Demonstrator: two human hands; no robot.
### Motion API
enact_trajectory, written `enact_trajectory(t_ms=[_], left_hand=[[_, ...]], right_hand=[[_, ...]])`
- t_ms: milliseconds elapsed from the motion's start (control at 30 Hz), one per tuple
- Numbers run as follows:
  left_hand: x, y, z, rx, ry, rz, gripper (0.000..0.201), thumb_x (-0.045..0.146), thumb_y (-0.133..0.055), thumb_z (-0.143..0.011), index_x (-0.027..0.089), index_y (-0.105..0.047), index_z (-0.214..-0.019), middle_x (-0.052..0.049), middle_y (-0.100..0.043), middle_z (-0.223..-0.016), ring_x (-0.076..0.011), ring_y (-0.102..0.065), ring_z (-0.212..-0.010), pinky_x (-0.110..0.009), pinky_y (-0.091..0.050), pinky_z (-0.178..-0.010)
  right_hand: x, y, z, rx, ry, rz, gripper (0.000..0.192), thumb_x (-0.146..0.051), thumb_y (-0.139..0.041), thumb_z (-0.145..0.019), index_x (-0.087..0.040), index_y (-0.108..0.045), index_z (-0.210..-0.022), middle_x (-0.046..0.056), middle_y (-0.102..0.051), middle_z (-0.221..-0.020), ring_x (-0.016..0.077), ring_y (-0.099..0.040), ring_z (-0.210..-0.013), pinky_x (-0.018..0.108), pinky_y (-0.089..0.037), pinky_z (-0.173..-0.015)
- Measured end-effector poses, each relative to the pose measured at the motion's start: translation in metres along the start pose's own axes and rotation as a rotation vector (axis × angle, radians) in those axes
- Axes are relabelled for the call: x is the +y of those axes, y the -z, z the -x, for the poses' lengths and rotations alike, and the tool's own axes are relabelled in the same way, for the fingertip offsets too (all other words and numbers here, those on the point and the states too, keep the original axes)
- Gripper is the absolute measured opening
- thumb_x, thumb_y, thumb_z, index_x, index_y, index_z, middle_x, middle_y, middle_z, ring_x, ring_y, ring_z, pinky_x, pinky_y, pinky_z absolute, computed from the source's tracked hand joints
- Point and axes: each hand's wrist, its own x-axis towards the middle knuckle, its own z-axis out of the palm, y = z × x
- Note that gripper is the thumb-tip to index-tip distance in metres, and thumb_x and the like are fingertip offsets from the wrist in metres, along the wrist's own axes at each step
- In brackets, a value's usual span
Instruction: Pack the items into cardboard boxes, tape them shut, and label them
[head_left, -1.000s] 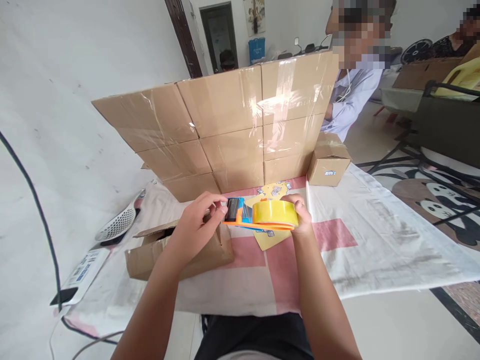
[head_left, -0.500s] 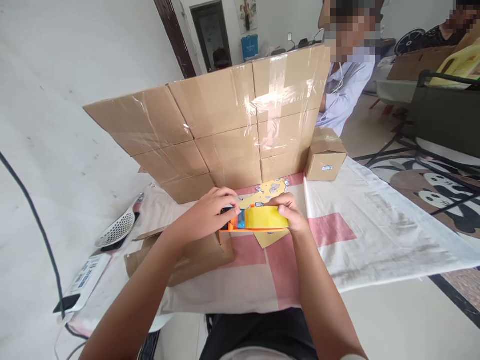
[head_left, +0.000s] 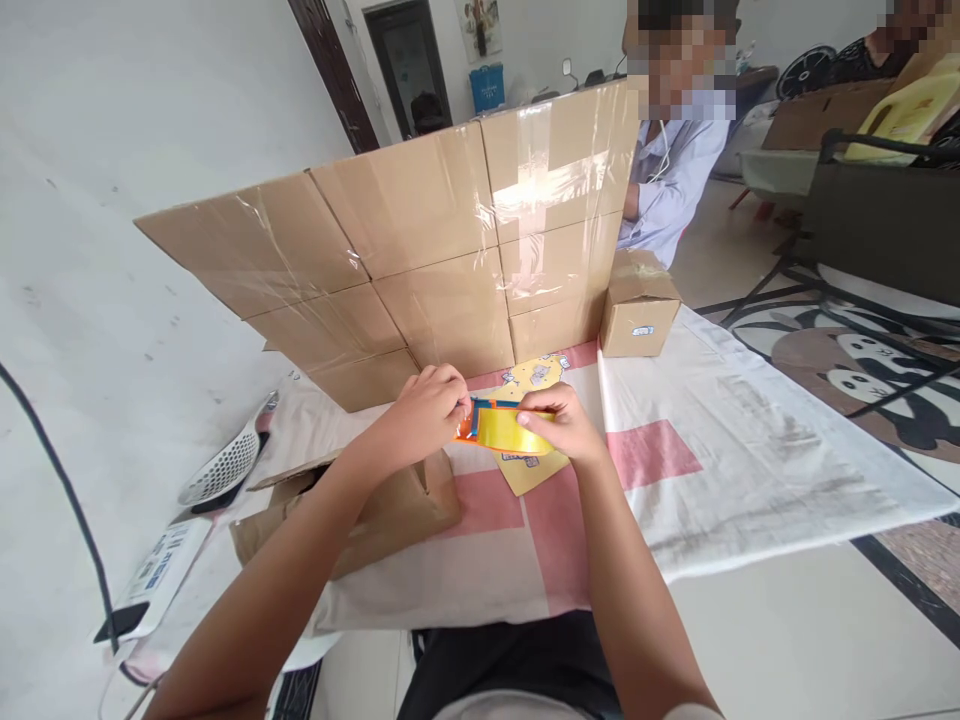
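A tape dispenser [head_left: 517, 430] with an orange and blue frame and a yellow roll is held above the table. My right hand [head_left: 562, 420] grips the roll end, thumb on top of the yellow face. At the dispenser's other end my left hand [head_left: 426, 420] is closed, its thumb and fingertips pinched at the frame's edge. A shiny bit shows just below those fingertips; whether it is loose tape I cannot tell. Under the dispenser lies a yellow printed sheet [head_left: 534, 475], partly covered. An opened brown carton [head_left: 397, 515] lies below my left forearm.
A tall wall of taped cardboard boxes [head_left: 442, 300] stands just beyond my hands. To its right sits a small carton [head_left: 640, 320] on the pink and white cloth [head_left: 705, 510]. A white perforated basket [head_left: 225, 475] and a dark phone [head_left: 122, 622] lie at left. Another person [head_left: 667, 170] is behind the boxes.
The dispenser has tilted, showing more of its blue and orange frame. My left fingers have closed from a looser spread into a pinch at its end. The view has shifted slightly.
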Motion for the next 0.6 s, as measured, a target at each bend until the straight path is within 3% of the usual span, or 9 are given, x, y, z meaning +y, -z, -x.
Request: enact_trajectory(t_ms=[333, 600], left_hand=[[0.023, 0.007, 0.008, 0.094, -0.174, -0.426, 0.022, 0.003, -0.040, -0.089, 0.020, -0.053, -0.082, -0.007, -0.064, -0.089, -0.0238, -0.057, -0.090, -0.040, -0.038, -0.087], [0.015, 0.018, 0.014, -0.003, -0.257, -0.288, 0.023, 0.012, -0.034, -0.097, 0.022, -0.047, -0.080, -0.001, -0.064, -0.082, -0.0207, -0.057, -0.086, -0.038, -0.037, -0.089]], right_hand=[[-0.003, 0.002, 0.000, 0.043, 0.040, 0.007, 0.049, -0.041, -0.067, -0.089, -0.018, -0.041, -0.054, -0.006, -0.027, -0.056, 0.0066, -0.023, -0.054, 0.027, -0.016, -0.051], [-0.003, 0.003, 0.002, 0.025, 0.012, -0.006, 0.051, -0.049, -0.065, -0.089, -0.019, -0.041, -0.054, -0.005, -0.028, -0.056, 0.0071, -0.023, -0.053, 0.027, -0.017, -0.052]])
